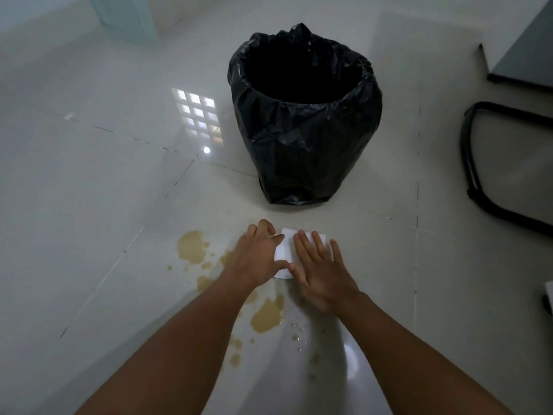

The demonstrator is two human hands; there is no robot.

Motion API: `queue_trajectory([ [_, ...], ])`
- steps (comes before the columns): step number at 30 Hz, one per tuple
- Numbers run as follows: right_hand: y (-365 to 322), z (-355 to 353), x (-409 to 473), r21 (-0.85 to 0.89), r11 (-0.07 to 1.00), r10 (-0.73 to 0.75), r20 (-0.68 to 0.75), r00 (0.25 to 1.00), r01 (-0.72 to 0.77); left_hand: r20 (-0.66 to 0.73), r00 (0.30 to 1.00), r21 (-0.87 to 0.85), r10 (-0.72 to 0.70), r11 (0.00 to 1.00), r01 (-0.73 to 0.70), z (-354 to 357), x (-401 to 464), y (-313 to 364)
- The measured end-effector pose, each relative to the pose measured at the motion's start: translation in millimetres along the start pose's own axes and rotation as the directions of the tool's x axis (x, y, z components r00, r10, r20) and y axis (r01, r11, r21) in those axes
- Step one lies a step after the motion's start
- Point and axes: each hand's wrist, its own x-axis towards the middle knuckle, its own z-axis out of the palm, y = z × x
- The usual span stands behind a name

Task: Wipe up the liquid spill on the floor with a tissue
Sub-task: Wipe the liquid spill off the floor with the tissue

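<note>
tissue (284,253): white, folded flat | left hand (257,256) pinches edge | right hand (323,274) presses flat, fingers straight

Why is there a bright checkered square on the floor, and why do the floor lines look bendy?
In the head view, the glossy white tile floor mirrors a gridded window as glare; the wide-angle lens curves the tile seams; the inside of the black bag-lined bin is too dark to see; the room is dim.
</note>
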Motion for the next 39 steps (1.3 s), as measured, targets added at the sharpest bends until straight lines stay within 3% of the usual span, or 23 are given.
queue_trajectory([
  [6, -6, 16, -7, -0.067, 0.997, 0.036, -0.005, 0.999, -0.037, -0.012, 0.998, 0.068, 0.057, 0.996, -0.056, -2, 2, -6],
  [9, -14, 20, -8, -0.028, 0.999, 0.032, -0.042, 0.999, -0.034, -0.019, 0.992, 0.18, 0.122, 0.977, -0.116, -2, 1, -9],
  [13, -18, 24, -14, 0.096, 0.995, 0.017, 0.013, 1.0, -0.018, 0.001, 0.982, 0.274, 0.189, 0.944, -0.182, 5, -7, -14],
  [18, -9, 18, -14, 0.058, 0.998, 0.017, 0.033, 0.999, -0.019, 0.07, 0.972, 0.287, 0.226, 0.928, -0.236, 6, -8, -13],
  [22, 2, 14, -17, 0.041, 0.995, 0.086, 0.009, 0.996, -0.086, 0.104, 0.968, 0.286, 0.227, 0.926, -0.248, 11, -8, -16],
  [27, 1, 16, -30, 0.001, 0.999, -0.047, 0.016, 0.999, 0.047, 0.112, 0.963, 0.279, 0.243, 0.923, -0.266, 13, -9, -21],
  [31, 1, 20, -33, 0.052, 0.987, 0.154, -0.02, 0.988, -0.153, 0.142, 0.967, 0.29, 0.211, 0.925, -0.244, 11, -10, -19],
  [35, -13, 24, -39, 0.063, 0.998, 0.008, 0.003, 1.0, -0.008, 0.16, 0.97, 0.304, 0.184, 0.926, -0.226, 14, -13, -16],
  [39, -12, 20, -37, 0.04, 0.996, 0.074, -0.004, 0.997, -0.074, 0.191, 0.969, 0.332, 0.159, 0.918, -0.216, 12, -12, -13],
])
